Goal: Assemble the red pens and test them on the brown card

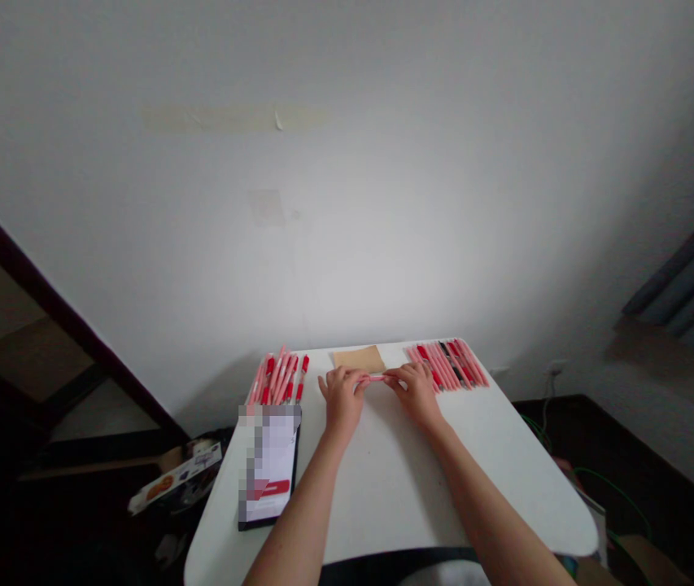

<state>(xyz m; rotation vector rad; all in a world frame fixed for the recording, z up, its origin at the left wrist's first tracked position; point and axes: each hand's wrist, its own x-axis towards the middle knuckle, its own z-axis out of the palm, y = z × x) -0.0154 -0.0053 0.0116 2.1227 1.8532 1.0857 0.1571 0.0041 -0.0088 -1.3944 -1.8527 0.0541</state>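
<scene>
Between my two hands a pink pen (375, 378) is held level above the white table. My left hand (343, 395) pinches its left end, and my right hand (415, 392) pinches the other end. Just behind them lies a brown piece of paper or card (360, 359). Close to my right hand is a row of pens (457, 364), mostly pink with some red and black ones, lying side by side. To the left of my left hand rests a looser pile of pink and red pens (277, 378).
A tablet or phone with a lit screen (277, 472), partly blurred out, lies at the table's left. The white table (505, 488) stands against a wall (383, 203). On the floor at left sits a printed box (176, 478); green cables (612, 488) run at right.
</scene>
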